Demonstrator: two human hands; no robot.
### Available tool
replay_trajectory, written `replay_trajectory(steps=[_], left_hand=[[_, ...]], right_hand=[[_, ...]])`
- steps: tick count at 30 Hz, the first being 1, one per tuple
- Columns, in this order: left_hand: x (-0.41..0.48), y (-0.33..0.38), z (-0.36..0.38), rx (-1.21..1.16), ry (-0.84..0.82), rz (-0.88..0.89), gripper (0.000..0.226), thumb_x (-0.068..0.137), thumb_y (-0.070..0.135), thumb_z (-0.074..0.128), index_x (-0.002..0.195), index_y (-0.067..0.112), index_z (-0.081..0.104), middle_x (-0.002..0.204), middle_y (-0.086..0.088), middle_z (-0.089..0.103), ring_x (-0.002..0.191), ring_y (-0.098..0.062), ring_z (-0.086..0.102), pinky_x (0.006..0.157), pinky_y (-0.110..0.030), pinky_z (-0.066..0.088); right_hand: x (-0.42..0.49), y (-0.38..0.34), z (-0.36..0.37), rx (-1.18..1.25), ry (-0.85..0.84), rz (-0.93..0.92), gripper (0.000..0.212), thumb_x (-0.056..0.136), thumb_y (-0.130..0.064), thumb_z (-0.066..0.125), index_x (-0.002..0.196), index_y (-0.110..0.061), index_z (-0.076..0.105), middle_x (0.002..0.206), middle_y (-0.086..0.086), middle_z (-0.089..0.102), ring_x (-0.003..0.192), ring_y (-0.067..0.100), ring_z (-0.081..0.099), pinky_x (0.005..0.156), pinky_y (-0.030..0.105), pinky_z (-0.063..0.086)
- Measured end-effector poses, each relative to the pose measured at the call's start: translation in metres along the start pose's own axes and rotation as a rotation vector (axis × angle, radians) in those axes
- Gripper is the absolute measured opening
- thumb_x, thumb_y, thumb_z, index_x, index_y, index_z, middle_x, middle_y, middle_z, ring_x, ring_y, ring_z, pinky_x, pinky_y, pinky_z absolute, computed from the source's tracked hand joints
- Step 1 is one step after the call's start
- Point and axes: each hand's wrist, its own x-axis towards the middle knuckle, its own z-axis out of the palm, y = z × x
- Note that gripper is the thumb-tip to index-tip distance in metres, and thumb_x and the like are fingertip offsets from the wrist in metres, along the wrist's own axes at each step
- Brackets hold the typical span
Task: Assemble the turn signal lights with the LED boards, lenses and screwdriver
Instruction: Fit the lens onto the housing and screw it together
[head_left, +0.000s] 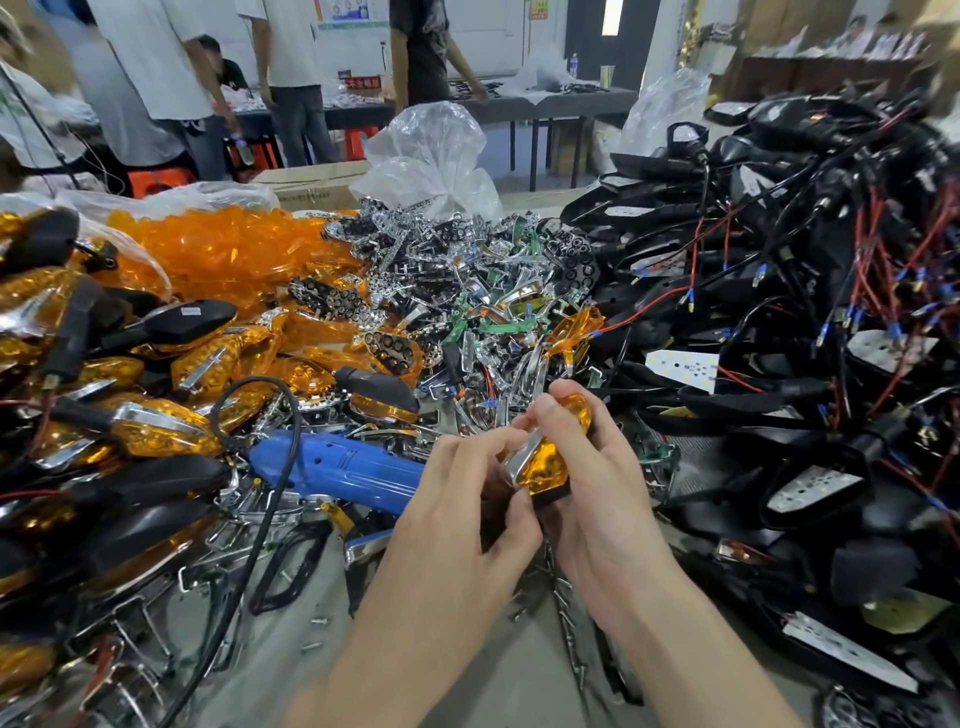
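Both hands hold one turn signal light (551, 462) above the table's middle: an amber lens with a chrome strip on a black housing. My left hand (462, 499) grips its left side and underside with curled fingers. My right hand (587, 467) wraps it from the right, thumb and fingertips pressing on the lens top. The blue electric screwdriver (337, 462) lies on the table just left of my hands, its black cord looping toward me. White LED boards (683, 369) sit in black housings on the right.
Assembled amber lights (156, 431) pile up at the left. A bag of loose amber lenses (228, 249) lies behind them. Chrome reflectors (441, 270) heap in the middle. Black housings with red and black wires (805, 270) cover the right. Loose screws (563, 597) lie near my wrists. People stand behind.
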Motion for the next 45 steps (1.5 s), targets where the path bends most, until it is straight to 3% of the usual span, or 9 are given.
replay_trajectory(steps=[6, 15, 21, 26, 29, 35, 38, 40, 45], left_hand=[[0.0, 0.0, 0.0, -0.037, 0.017, -0.026, 0.037, 0.084, 0.039, 0.053, 0.118, 0.054, 0.049, 0.098, 0.017, 0.049, 0.089, -0.009, 0.057, 0.065, -0.032, 0.056], [0.0, -0.002, 0.001, -0.112, -0.001, -0.034, 0.04, 0.091, 0.025, 0.058, 0.12, 0.052, 0.053, 0.102, 0.016, 0.051, 0.099, -0.006, 0.06, 0.079, -0.025, 0.055], [0.003, 0.004, -0.001, -0.391, -0.025, -0.177, 0.024, 0.093, 0.045, 0.053, 0.113, 0.045, 0.065, 0.11, 0.013, 0.066, 0.102, -0.007, 0.064, 0.08, -0.011, 0.048], [0.012, 0.003, -0.01, -0.643, -0.083, -0.415, 0.034, 0.081, 0.061, 0.059, 0.097, 0.034, 0.07, 0.093, 0.005, 0.074, 0.092, -0.011, 0.071, 0.08, -0.029, 0.058], [0.016, 0.003, -0.013, -0.678, -0.114, -0.439, 0.03, 0.083, 0.054, 0.06, 0.096, 0.029, 0.07, 0.096, -0.002, 0.074, 0.095, -0.019, 0.071, 0.085, -0.036, 0.058], [0.015, 0.005, -0.015, -0.691, -0.102, -0.466, 0.025, 0.082, 0.048, 0.066, 0.09, 0.024, 0.071, 0.097, -0.009, 0.074, 0.096, -0.035, 0.069, 0.091, -0.053, 0.054], [0.014, 0.009, -0.015, -0.671, -0.086, -0.436, 0.028, 0.084, 0.05, 0.071, 0.085, 0.022, 0.069, 0.078, 0.006, 0.073, 0.067, -0.009, 0.066, 0.065, -0.025, 0.055], [0.011, 0.012, -0.013, -0.662, -0.078, -0.411, 0.025, 0.08, 0.045, 0.074, 0.087, 0.022, 0.066, 0.083, 0.012, 0.075, 0.07, 0.0, 0.069, 0.061, -0.011, 0.049], [0.005, 0.012, -0.007, -0.525, 0.017, -0.36, 0.013, 0.086, 0.029, 0.076, 0.087, 0.032, 0.064, 0.089, 0.009, 0.077, 0.085, -0.007, 0.073, 0.07, -0.011, 0.051]], right_hand=[[0.0, 0.005, 0.0, -0.122, 0.02, -0.093, 0.011, 0.094, -0.023, 0.07, 0.091, -0.034, 0.069, 0.086, 0.003, 0.065, 0.071, 0.016, 0.063, 0.07, 0.035, 0.053], [0.001, 0.005, -0.002, -0.027, 0.065, -0.076, 0.011, 0.096, -0.014, 0.066, 0.103, -0.022, 0.064, 0.082, 0.003, 0.068, 0.075, 0.017, 0.063, 0.075, 0.036, 0.052], [0.003, 0.002, -0.003, 0.025, 0.052, -0.07, 0.012, 0.097, -0.01, 0.064, 0.104, -0.02, 0.064, 0.077, 0.002, 0.069, 0.071, 0.015, 0.065, 0.066, 0.03, 0.056], [0.005, -0.001, -0.001, 0.119, -0.023, -0.05, 0.014, 0.096, -0.007, 0.064, 0.106, -0.016, 0.063, 0.075, 0.003, 0.07, 0.071, 0.014, 0.07, 0.061, 0.028, 0.058], [0.006, -0.001, 0.0, 0.159, -0.02, -0.043, 0.018, 0.087, -0.009, 0.07, 0.104, -0.015, 0.065, 0.077, 0.004, 0.07, 0.076, 0.018, 0.072, 0.062, 0.029, 0.059], [0.005, 0.001, -0.001, 0.15, -0.059, -0.031, 0.013, 0.098, -0.007, 0.062, 0.107, -0.015, 0.06, 0.074, 0.003, 0.07, 0.071, 0.016, 0.07, 0.064, 0.029, 0.059], [0.004, 0.002, -0.001, 0.111, -0.055, -0.06, 0.011, 0.097, -0.009, 0.063, 0.105, -0.017, 0.061, 0.073, 0.002, 0.069, 0.072, 0.016, 0.069, 0.067, 0.029, 0.06], [0.004, 0.002, -0.001, 0.091, -0.035, -0.069, 0.011, 0.097, -0.011, 0.064, 0.104, -0.018, 0.061, 0.073, 0.0, 0.069, 0.072, 0.015, 0.068, 0.071, 0.031, 0.059], [0.003, 0.001, -0.002, 0.078, -0.003, -0.046, 0.012, 0.097, -0.011, 0.064, 0.097, -0.023, 0.066, 0.077, 0.004, 0.068, 0.078, 0.022, 0.068, 0.067, 0.031, 0.06]])
